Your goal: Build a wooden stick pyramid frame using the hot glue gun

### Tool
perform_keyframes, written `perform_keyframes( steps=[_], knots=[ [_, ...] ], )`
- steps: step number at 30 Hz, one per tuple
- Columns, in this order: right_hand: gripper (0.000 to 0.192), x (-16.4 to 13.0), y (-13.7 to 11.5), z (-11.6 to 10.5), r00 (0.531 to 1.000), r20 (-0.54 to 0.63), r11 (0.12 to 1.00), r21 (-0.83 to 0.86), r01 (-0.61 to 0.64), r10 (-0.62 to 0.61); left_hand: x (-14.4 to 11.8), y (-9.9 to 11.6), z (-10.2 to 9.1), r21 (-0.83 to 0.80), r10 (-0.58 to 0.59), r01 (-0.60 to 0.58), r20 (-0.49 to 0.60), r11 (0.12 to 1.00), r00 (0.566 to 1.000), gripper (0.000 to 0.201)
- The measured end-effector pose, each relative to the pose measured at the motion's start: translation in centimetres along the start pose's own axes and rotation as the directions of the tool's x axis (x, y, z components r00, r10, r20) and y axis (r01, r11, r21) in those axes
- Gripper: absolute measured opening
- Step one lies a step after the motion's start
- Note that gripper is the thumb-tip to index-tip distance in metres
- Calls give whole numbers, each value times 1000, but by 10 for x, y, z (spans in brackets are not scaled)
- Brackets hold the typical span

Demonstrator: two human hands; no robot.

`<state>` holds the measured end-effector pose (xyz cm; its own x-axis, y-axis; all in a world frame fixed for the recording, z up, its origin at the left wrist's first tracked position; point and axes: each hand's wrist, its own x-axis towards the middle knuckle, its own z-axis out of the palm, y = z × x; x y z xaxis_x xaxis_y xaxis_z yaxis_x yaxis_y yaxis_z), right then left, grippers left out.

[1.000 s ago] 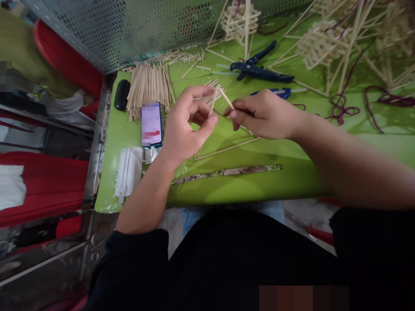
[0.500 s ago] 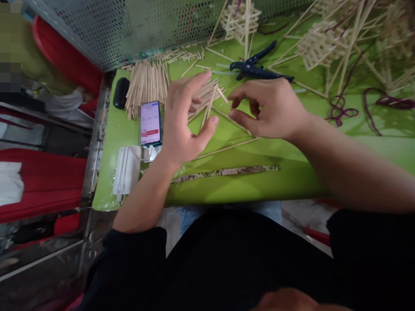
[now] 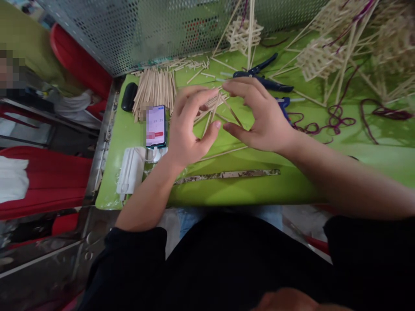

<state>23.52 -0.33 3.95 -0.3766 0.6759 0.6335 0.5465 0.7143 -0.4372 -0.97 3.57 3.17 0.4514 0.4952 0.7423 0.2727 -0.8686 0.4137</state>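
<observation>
Broadly, the bright green plastic table [image 3: 227,190] carries everything. Over its middle, both hands hover with fingers spread, gripping nothing: the right hand [image 3: 262,119] and left hand [image 3: 188,125] cup around thin pale wooden sticks [image 3: 215,108] propped together between their fingertips.

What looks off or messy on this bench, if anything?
Nothing damaged or spilled. Loose offcuts lie scattered behind the neat stick bundle, and purple cord trails in loops across the green table. Both the left hand and the right hand hover open over crossed sticks.
</observation>
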Motion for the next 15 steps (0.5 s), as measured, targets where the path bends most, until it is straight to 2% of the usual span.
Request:
perform_keyframes(
  steps=[8, 15],
  knots=[
    [77, 1, -4, 7, 999, -12, 998, 41, -46, 47, -1, 3, -3, -7, -22, 22, 31, 1000, 999, 55],
    [78, -1, -3, 7, 999, -1, 998, 54, -40, 40, -1, 7, -4, 5, -20, 20, 43, 1000, 999, 54]
  ],
)
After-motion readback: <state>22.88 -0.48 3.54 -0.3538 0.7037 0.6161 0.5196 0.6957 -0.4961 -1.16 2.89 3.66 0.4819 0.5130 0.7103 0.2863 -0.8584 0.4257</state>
